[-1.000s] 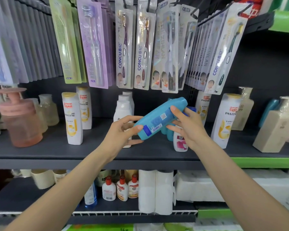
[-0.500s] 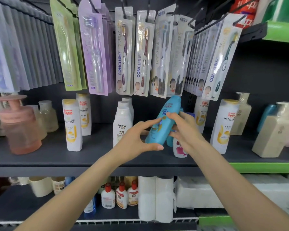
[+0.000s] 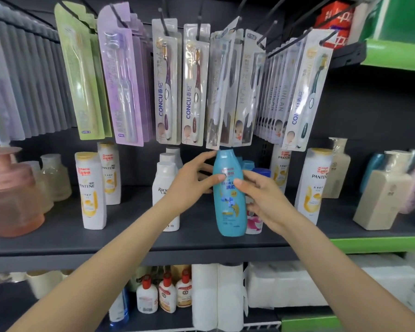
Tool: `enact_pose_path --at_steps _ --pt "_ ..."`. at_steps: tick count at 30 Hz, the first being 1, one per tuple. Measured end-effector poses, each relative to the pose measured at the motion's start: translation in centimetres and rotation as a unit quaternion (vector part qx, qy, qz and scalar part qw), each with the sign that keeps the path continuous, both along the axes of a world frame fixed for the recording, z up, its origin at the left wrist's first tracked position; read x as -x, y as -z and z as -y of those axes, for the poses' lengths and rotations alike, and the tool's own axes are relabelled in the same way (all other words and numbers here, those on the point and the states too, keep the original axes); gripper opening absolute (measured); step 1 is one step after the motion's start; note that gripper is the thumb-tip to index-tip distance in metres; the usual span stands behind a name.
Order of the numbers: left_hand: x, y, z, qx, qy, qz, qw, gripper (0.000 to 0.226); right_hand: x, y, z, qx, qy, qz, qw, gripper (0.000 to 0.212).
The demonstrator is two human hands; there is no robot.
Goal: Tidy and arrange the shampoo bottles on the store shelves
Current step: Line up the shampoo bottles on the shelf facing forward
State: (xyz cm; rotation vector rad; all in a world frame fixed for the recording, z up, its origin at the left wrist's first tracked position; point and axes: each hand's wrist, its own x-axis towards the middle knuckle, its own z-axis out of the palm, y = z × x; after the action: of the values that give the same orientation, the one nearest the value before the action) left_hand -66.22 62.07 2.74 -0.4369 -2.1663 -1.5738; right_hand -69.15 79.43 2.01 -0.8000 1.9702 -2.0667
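Note:
A blue shampoo bottle [image 3: 229,207] stands upright near the front of the dark shelf [image 3: 130,240], label facing me. My left hand [image 3: 189,185] holds its upper part from the left, thumb on the front. My right hand [image 3: 264,200] holds it from the right, thumb on the label. White Pantene bottles [image 3: 90,190] [image 3: 313,185] stand to either side. A white Rejoice bottle [image 3: 164,185] sits behind my left hand. More blue bottles [image 3: 248,165] and a small pink-and-white bottle [image 3: 253,221] stand behind the held one.
Toothbrush packs [image 3: 192,85] hang just above the bottle's cap. A pink pump dispenser [image 3: 12,195] stands at the far left, beige bottles [image 3: 383,195] at the right. Paper rolls [image 3: 217,295] and small red-capped bottles [image 3: 165,293] fill the lower shelf.
The blue bottle went from lying tilted in both hands to standing upright on the shelf. Both hands moved up and forward with it.

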Motion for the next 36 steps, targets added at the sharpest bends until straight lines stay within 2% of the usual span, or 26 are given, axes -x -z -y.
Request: enact_pose_path --at_steps 4,7,10,13,18,23,29,36 --pt "0.7 0.1 -0.3 -0.041 0.013 0.016 0.999 0.041 0.4 0.2 -0.1 -0.044 0.024 -0.061 0.997 0.022" --pt "0.8 0.8 -0.3 -0.044 0.031 0.014 0.998 0.044 1.1 0.1 -0.4 -0.129 0.072 -0.180 0.973 0.028" --pt "1.1 1.2 -0.3 -0.041 0.027 0.000 0.999 0.044 1.7 -0.2 -0.7 -0.168 0.072 -0.232 0.955 0.032" --pt "1.7 1.6 -0.4 -0.010 -0.019 -0.021 1.000 0.043 2.5 -0.9 -0.7 -0.209 0.135 -0.298 0.922 0.035" --pt "3.0 2.2 -0.5 0.043 -0.133 -0.068 0.988 0.043 4.7 -2.6 -1.7 -0.280 0.223 -0.389 0.849 0.028" --pt "6.3 2.8 -0.4 0.071 -0.210 -0.073 0.972 0.045 7.4 -3.2 -2.8 -0.332 0.238 -0.366 0.836 0.027" --pt "11.3 3.6 0.4 0.027 -0.266 -0.052 0.962 0.043 10.6 -4.5 -2.1 -0.399 0.158 -0.333 0.839 0.035" --pt "15.5 4.4 0.7 0.075 -0.280 -0.033 0.957 0.047 13.6 -4.4 -1.1 -0.422 0.062 -0.246 0.870 0.043"
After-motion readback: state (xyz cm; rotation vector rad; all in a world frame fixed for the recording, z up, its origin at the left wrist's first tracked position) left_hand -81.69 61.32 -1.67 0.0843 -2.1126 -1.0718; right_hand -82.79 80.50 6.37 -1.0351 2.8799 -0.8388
